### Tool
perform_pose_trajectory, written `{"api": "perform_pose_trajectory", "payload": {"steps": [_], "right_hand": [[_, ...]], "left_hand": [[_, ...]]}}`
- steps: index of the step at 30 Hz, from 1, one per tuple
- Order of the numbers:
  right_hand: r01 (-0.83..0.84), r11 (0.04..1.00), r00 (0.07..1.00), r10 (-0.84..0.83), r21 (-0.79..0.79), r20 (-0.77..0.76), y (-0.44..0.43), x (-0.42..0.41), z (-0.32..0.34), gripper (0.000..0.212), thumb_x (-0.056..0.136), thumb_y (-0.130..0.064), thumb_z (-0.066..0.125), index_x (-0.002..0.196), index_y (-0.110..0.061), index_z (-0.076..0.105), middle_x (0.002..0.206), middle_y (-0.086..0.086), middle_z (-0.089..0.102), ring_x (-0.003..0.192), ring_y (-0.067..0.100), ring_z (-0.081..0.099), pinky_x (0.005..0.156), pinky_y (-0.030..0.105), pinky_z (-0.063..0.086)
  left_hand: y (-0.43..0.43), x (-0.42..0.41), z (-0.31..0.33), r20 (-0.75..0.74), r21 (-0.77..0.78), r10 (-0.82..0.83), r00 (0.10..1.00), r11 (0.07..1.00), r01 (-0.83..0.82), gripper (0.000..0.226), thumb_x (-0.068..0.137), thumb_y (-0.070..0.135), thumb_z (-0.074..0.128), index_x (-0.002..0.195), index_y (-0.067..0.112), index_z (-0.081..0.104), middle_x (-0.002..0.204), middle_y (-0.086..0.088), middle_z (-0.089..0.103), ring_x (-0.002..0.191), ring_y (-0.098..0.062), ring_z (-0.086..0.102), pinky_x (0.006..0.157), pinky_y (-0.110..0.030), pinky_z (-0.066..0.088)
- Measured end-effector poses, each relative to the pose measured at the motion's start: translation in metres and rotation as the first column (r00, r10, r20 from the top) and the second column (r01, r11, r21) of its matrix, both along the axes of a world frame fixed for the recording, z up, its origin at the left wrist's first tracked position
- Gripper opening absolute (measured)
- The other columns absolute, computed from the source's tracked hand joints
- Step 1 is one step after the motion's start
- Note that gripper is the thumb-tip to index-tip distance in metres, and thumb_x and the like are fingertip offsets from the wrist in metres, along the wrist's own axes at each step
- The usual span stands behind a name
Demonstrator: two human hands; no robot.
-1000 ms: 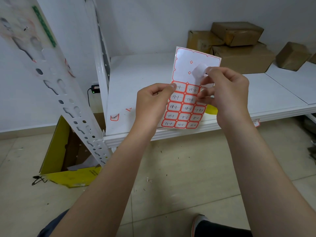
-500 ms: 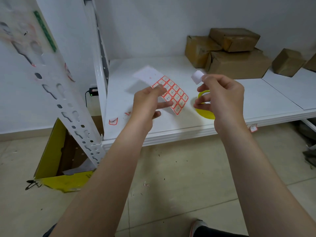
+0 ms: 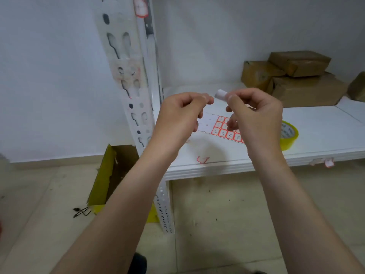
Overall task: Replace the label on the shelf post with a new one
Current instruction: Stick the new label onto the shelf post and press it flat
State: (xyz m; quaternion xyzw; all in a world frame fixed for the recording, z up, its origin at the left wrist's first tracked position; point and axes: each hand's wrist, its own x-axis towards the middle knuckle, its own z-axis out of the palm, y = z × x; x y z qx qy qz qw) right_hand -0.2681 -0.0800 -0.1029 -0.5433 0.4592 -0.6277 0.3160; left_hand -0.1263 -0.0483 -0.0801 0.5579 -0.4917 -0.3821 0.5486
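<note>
My right hand (image 3: 254, 117) pinches a small white peeled label (image 3: 220, 94) between thumb and forefinger, held above the shelf. My left hand (image 3: 177, 115) hovers just left of it, fingers curled, holding nothing. The sticker sheet (image 3: 221, 128) with red-bordered handwritten labels lies flat on the white shelf (image 3: 316, 125), partly hidden behind both hands. The white perforated shelf post (image 3: 126, 80) stands to the left of my hands, with smudged residue at mid-height and a red-bordered label (image 3: 140, 7) near the top.
A roll of yellow tape (image 3: 289, 136) sits on the shelf to the right. Brown cardboard parcels (image 3: 292, 76) are stacked at the back right. A yellow open box (image 3: 106, 175) stands on the floor beside the post. Red label scraps (image 3: 203, 159) lie near the shelf's front edge.
My left hand let the sticker sheet drop onto the shelf and moved up beside my right hand. The view swung left and up, bringing the post nearer the centre.
</note>
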Motion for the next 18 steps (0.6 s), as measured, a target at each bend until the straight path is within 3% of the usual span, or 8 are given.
{"api": "perform_pose_trajectory", "payload": {"steps": [3, 6, 14, 18], "right_hand": [[0.009, 0.988, 0.999, -0.015, -0.156, -0.039, 0.015, 0.021, 0.01, 0.007, 0.089, -0.018, 0.079, 0.082, -0.02, 0.077, 0.066, -0.007, 0.066, 0.047, 0.025, 0.057, 0.047, 0.025, 0.045], [0.046, 0.951, 0.996, -0.065, -0.306, -0.053, 0.029, 0.038, 0.023, 0.015, 0.09, -0.015, 0.079, 0.081, -0.026, 0.075, 0.067, -0.009, 0.068, 0.053, 0.026, 0.061, 0.048, 0.037, 0.051], [0.037, 0.774, 0.976, -0.165, -0.631, -0.144, 0.04, 0.075, 0.032, 0.011, 0.089, -0.004, 0.076, 0.084, -0.012, 0.072, 0.069, 0.0, 0.063, 0.057, 0.013, 0.056, 0.053, 0.022, 0.044], [0.033, 0.723, 0.962, -0.211, -0.69, -0.175, 0.032, 0.087, 0.031, 0.006, 0.088, -0.002, 0.077, 0.083, -0.005, 0.075, 0.066, 0.003, 0.061, 0.053, 0.016, 0.056, 0.049, 0.03, 0.045]], "left_hand": [[0.019, 0.014, 0.013, -0.012, -0.056, 0.025, 1.0, 0.998, -0.026, 0.022, 0.097, 0.019, 0.062, 0.085, 0.021, 0.081, 0.051, 0.015, 0.051, 0.044, -0.006, 0.042, 0.041, -0.012, 0.033], [0.033, 0.03, 0.025, 0.006, -0.11, 0.049, 0.999, 0.993, -0.048, 0.022, 0.097, 0.022, 0.063, 0.087, 0.023, 0.083, 0.052, 0.015, 0.052, 0.047, -0.006, 0.044, 0.043, -0.013, 0.036], [0.047, 0.069, 0.044, -0.007, -0.223, 0.095, 0.995, 0.97, -0.094, 0.022, 0.092, 0.035, 0.066, 0.084, 0.027, 0.084, 0.058, 0.009, 0.05, 0.05, -0.006, 0.043, 0.046, -0.014, 0.04], [0.041, 0.076, 0.046, -0.016, -0.235, 0.08, 0.997, 0.969, -0.081, 0.021, 0.092, 0.034, 0.068, 0.082, 0.027, 0.085, 0.058, 0.004, 0.049, 0.049, -0.008, 0.041, 0.046, -0.017, 0.037]]}}
